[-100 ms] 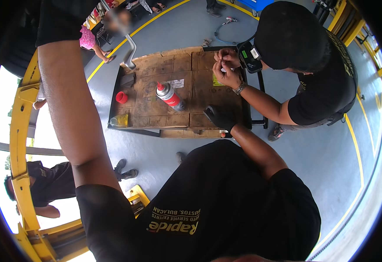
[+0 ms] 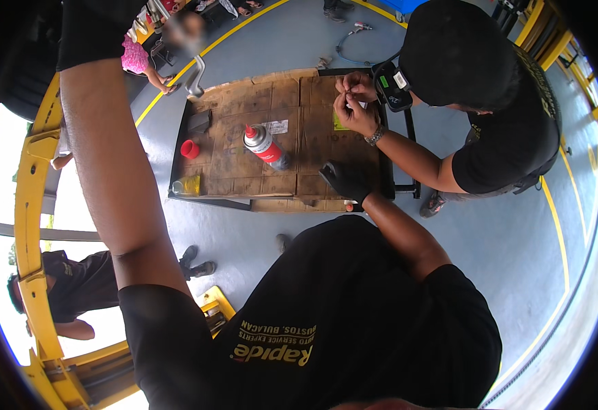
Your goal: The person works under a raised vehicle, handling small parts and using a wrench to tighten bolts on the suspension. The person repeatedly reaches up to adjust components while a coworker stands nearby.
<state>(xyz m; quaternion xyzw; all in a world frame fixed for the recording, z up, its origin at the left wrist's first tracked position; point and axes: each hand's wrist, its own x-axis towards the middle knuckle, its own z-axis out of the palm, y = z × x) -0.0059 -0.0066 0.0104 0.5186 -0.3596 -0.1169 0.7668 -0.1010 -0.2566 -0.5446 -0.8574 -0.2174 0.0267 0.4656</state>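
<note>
My left arm reaches up along the left side, and only the wrist part of my black-gloved left hand (image 2: 94, 34) shows, its fingers dark and cut off at the top edge. Right of it hangs a bent grey metal bar (image 2: 196, 75), over the table's far left corner; I cannot tell whether my hand touches it. My black-gloved right hand (image 2: 345, 182) is at the near right part of the cardboard-covered table (image 2: 237, 178). Its fingers are curled in, and what they hold, if anything, is hidden. Left of it a red and silver spray can (image 2: 266, 147) stands on the cardboard.
A red cup-shaped cap (image 2: 189, 149), a clear yellowish container (image 2: 187, 185) and a dark flat piece (image 2: 200, 121) lie at the table's left. A co-worker (image 2: 449, 61) works with both hands over the right end. A yellow metal post (image 2: 31, 205) rises at left; another person (image 2: 80, 294) is beyond.
The bent metal bar has shifted slightly up and left in the picture, and more of it shows as angled. My arms and right hand are almost unmoved.
</note>
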